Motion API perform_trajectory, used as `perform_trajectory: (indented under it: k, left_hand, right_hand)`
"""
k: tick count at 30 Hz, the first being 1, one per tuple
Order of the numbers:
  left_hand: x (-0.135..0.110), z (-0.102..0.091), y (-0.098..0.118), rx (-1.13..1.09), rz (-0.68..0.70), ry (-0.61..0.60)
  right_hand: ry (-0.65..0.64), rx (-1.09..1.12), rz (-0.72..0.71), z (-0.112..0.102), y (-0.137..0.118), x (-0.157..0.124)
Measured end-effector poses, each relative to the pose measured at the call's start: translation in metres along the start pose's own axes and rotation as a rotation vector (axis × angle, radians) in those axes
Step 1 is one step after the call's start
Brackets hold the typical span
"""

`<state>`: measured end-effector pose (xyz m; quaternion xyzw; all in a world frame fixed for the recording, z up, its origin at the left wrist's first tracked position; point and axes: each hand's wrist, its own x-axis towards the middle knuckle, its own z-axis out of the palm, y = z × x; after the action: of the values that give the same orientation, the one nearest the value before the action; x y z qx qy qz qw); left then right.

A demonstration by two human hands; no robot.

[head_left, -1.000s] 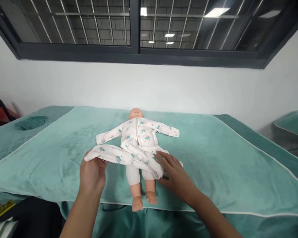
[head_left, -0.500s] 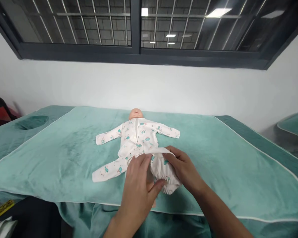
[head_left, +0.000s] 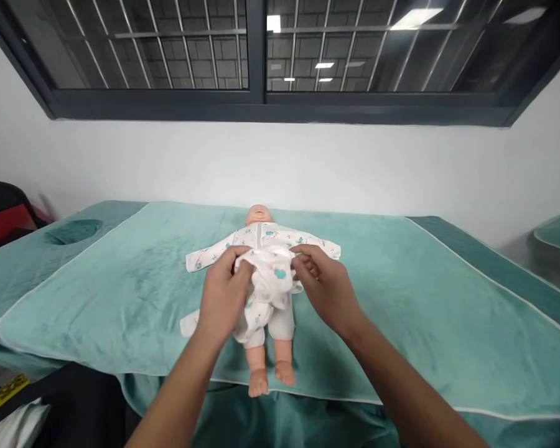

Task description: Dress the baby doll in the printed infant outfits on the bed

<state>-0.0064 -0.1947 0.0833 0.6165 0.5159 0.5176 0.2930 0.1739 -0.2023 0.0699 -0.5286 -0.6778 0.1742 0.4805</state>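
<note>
White cloth with green prints: we see the baby suit (head_left: 271,280) bunched between the two sets of fingertips, over the lower body of the doll (head_left: 282,323). The left hand (head_left: 224,292) has thumb and fingers clamped on one side of the bunch; the right hand (head_left: 327,287) pinches the opposite edge. Beyond the fingertips we find the head (head_left: 258,214); nearer us than the fingers, the bare feet (head_left: 258,382). Beneath lies a green blanket (head_left: 424,305); farthest ahead of the fingers, a wall (head_left: 280,165) and window frame (head_left: 261,112).
</note>
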Motion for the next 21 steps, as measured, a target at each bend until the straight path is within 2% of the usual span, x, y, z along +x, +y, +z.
perform_trajectory:
  k: [2,5,8,10,12,14,15,18,21]
  left_hand:
    - [0.011,-0.01,0.021,-0.147,-0.099,-0.095]
    - [0.025,-0.021,0.05,-0.305,-0.142,-0.339]
    - [0.034,-0.03,0.071,-0.337,-0.122,-0.495]
    - [0.033,-0.036,0.082,-0.319,-0.044,-0.462]
    - [0.024,-0.042,0.091,-0.315,0.072,-0.283]
    - [0.008,-0.046,0.098,-0.319,0.149,-0.104]
    - [0.0,-0.046,0.1,-0.317,0.162,-0.066]
    - [-0.014,-0.045,0.1,-0.26,0.151,-0.11]
    - [-0.006,-0.047,0.093,-0.236,0.137,-0.061]
  right_hand:
    - [0.013,-0.189,-0.309,-0.007,-0.014,0.002]
    - [-0.052,-0.369,-0.724,-0.016,-0.039,0.008]
    - [-0.06,-0.448,-0.876,-0.027,-0.063,0.019]
    - [-0.082,-0.467,-0.921,-0.036,-0.078,0.028]
    - [-0.092,-0.447,-0.91,-0.044,-0.09,0.037]
    - [-0.039,-0.365,-0.775,-0.048,-0.101,0.045]
    - [0.003,-0.296,-0.673,-0.049,-0.106,0.049]
    - [0.067,-0.024,-0.412,-0.045,-0.115,0.06]
    - [0.03,0.25,-0.291,-0.042,-0.117,0.074]
